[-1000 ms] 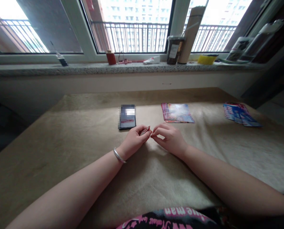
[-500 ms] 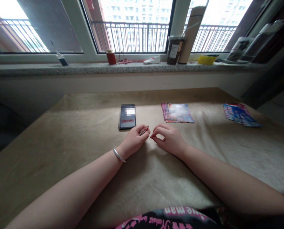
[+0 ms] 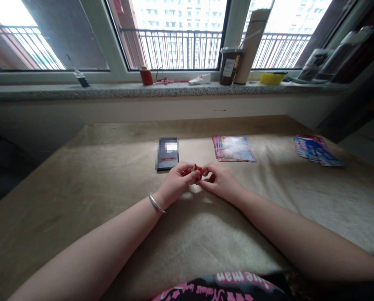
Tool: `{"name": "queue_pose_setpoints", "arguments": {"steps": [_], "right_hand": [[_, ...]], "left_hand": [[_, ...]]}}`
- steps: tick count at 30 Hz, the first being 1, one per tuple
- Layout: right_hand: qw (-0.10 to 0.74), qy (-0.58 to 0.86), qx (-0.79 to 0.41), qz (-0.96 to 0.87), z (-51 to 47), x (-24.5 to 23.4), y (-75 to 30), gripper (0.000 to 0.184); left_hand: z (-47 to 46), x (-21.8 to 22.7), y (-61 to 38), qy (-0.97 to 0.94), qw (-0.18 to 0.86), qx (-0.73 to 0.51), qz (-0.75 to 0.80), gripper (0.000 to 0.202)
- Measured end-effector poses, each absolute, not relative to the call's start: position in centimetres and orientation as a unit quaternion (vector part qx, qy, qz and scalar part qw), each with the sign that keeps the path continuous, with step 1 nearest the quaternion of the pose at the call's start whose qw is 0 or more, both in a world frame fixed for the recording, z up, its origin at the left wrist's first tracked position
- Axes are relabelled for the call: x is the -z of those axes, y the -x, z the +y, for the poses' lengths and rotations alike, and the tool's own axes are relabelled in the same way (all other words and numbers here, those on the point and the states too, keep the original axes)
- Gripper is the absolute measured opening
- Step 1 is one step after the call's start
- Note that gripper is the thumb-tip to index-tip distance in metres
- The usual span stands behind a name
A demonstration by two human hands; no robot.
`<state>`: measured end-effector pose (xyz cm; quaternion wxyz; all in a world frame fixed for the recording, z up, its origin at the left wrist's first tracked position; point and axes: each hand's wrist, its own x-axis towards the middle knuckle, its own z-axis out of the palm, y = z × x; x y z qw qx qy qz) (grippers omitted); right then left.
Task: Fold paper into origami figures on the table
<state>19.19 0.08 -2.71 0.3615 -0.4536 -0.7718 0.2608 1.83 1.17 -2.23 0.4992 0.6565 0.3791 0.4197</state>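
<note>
Near the middle of the table, my left hand (image 3: pixel 180 180) is closed around a small red, thin-edged piece (image 3: pixel 196 169), paper-like or card-like. Its exact kind is mostly hidden by the fingers. My right hand (image 3: pixel 220 179) meets it from the other side, thumb and fingers pinching the red piece's right edge. Just beyond my left hand lies a dark, phone-like rectangle (image 3: pixel 168 156), partly blurred out. Past my right hand is a fanned stack of glossy pink and blue picture cards (image 3: pixel 235 148).
A second fanned pile of blue and red cards (image 3: pixel 317 150) lies at the table's right. Along the stone windowsill (image 3: pixel 118 90) stand a red container (image 3: pixel 146 76), a dark lidded jar (image 3: pixel 230 67), a tall cardboard tube (image 3: pixel 252 44) and a yellow item (image 3: pixel 272 78). A beige cover (image 3: pixel 89 167) drapes the table.
My right hand has moved slightly left, closing the gap to my left hand, and now pinches the red piece. More of its red surface shows. The cards and the dark rectangle stay put.
</note>
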Motion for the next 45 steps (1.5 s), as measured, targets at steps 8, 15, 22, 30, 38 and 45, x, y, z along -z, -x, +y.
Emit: {"name": "queue_pose_setpoints", "arguments": {"steps": [8,15,22,30,38,45], "right_hand": [[0.39,0.469,-0.336,-0.717,0.6,2.97,-19.41,0.014],[0.395,0.473,-0.366,-0.698,0.69,2.96,-19.59,0.015],[0.375,0.466,-0.382,-0.705,0.57,2.76,-19.61,0.018],[0.365,0.445,-0.378,-0.725,0.18,2.35,-19.42,0.016],[0.374,0.445,-0.377,-0.721,0.0,2.41,-19.38,0.017],[0.445,0.395,-0.389,-0.703,0.18,2.31,-19.78,0.015]], "left_hand": [[1.3,2.87,-1.8,-0.668,0.485,-0.409,0.389,0.034],[1.32,2.86,-1.71,-0.708,0.494,-0.374,0.338,0.03],[1.14,2.69,-1.41,-0.718,0.472,-0.365,0.358,0.025],[0.84,2.28,-1.38,-0.778,0.369,-0.351,0.368,0.017],[1.04,2.26,-1.32,-0.779,0.369,-0.351,0.366,0.017],[1.03,2.17,-1.27,-0.815,0.334,-0.316,0.352,0.022]]}}
